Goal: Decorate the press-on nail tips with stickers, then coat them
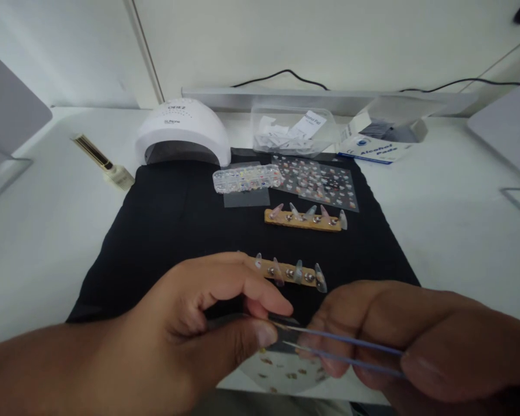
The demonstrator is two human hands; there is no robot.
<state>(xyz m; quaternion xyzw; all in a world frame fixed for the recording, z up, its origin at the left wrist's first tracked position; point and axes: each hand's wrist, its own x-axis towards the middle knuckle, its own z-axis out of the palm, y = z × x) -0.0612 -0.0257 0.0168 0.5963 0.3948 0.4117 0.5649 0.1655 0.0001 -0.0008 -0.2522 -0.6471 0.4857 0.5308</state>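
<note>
My left hand is closed, thumb and index finger pinching the edge of a thin clear sheet. In my right hand are blue tweezers, their two slim tips apart and pointing left. The upper tip meets the sheet's edge by my left thumb; whether it grips anything is too small to tell. Below my hands lies a pale surface with small gold-brown designs, partly hidden. Just beyond my fingers, a wooden strip carries several clear and pinkish false nails on metal studs; my left hand covers its left end.
A second nail strip sits farther back on the black cloth. Behind are a rhinestone case, sticker sheets, a white nail lamp, a clear tub, an alcohol pad box and a polish bottle.
</note>
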